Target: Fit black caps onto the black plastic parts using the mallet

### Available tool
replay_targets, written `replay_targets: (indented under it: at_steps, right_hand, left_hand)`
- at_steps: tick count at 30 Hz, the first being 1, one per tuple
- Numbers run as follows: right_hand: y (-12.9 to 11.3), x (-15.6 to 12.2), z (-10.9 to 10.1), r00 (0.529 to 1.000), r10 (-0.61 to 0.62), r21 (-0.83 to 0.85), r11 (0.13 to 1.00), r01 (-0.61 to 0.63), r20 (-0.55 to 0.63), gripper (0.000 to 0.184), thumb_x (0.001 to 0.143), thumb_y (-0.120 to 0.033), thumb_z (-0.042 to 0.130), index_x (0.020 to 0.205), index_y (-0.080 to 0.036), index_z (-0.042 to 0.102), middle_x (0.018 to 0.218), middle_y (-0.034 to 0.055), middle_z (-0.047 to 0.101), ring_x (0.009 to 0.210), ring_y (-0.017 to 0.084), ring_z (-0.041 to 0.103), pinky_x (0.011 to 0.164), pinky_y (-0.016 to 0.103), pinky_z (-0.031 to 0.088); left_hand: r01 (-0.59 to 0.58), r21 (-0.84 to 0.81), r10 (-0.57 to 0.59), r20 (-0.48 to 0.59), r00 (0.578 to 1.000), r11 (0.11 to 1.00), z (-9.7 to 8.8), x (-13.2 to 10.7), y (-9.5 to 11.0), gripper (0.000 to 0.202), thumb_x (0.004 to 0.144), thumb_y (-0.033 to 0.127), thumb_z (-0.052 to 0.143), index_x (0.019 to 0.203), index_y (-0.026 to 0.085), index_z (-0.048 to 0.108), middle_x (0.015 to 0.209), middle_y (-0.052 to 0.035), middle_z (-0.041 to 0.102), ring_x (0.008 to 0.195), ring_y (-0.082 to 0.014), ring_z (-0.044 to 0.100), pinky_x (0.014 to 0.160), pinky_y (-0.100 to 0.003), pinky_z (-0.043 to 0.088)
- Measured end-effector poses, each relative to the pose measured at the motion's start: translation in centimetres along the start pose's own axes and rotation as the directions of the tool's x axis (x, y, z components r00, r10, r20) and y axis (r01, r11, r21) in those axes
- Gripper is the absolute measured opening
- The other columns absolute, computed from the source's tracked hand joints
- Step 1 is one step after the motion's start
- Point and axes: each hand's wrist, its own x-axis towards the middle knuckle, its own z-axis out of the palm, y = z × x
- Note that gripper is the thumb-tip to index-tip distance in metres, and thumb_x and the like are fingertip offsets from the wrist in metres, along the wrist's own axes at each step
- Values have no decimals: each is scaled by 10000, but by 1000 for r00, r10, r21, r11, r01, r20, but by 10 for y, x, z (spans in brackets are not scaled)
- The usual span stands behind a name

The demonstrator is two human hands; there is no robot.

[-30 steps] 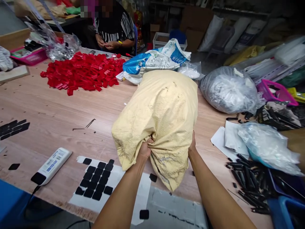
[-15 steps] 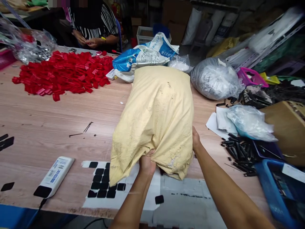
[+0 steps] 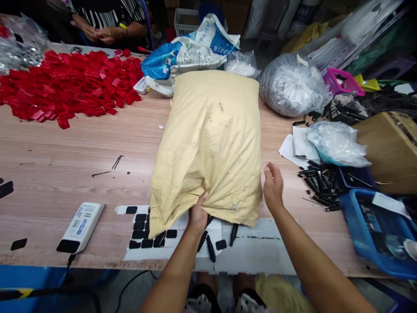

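Note:
A large, full yellow woven sack [image 3: 211,139] lies on the wooden table in front of me. My left hand [image 3: 198,214] is closed on the gathered cloth at its near end. Just off the sack's right side, my right hand [image 3: 273,184] holds nothing, its fingers stretched out and partly apart. Several slim black plastic pieces [image 3: 211,248] lie on the table below the sack's near end. Beside them, black rounded-square pads [image 3: 139,226] sit in rows on a white sheet [image 3: 182,250], partly covered by the sack.
Red plastic pieces [image 3: 81,87] are heaped at the back left, near a co-worker's hands [image 3: 109,34]. A white power strip [image 3: 83,226] lies front left. To the right are black parts [image 3: 321,182], a blue bin [image 3: 361,234], a cardboard box [image 3: 387,152] and a stuffed clear bag [image 3: 295,87].
My right hand has let go of the sack's side and opened beside it. Black plastic pieces now show below the sack's near end. The view has tilted downward.

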Motion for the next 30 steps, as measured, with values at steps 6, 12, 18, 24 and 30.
replay_targets:
  at_steps: [6,12,18,24,30]
  right_hand:
    - [41,-207,10,235,-418,-10,475,880,877,434,884,-299,622,1318,-312,628,1400,70,619,1365,318,490,1107,549,409]
    - [97,-198,59,81,-282,6,294,956,956,352,957,-236,552,1298,-284,626,1346,74,644,1400,296,429,1136,549,373]
    - [95,-161,38,16,-287,44,199,979,958,336,959,-200,552,1274,-267,644,1465,109,569,1426,297,407,1044,459,438]
    - [88,-160,30,-2,-187,51,256,965,982,414,918,-295,590,1329,-254,624,1545,122,499,1440,328,389,1075,480,413]
    - [88,-156,29,-32,-188,78,248,966,982,438,913,-296,575,1343,-222,612,1547,157,488,1425,349,406,1063,500,417]
  left_hand:
    - [7,46,-8,29,1000,999,2,-2,7,557,592,199,893,1129,191,741,1100,-65,790,1252,-313,641,1162,-484,415]
    - [10,69,-16,88,996,998,-3,-9,16,565,657,210,860,1203,194,717,1147,-68,781,1259,-300,638,1157,-480,418]
    - [-47,86,40,81,996,995,-33,-20,23,521,674,203,851,1180,229,728,1182,-47,773,1267,-285,632,1131,-437,435]
    - [-44,102,40,41,998,994,-72,-30,33,427,618,186,881,1026,220,756,1070,-32,790,1117,-268,704,1007,-410,509]
    - [-160,173,187,-149,971,972,-82,-42,24,392,611,177,880,952,206,689,1011,-28,754,1104,-256,685,1011,-409,502]
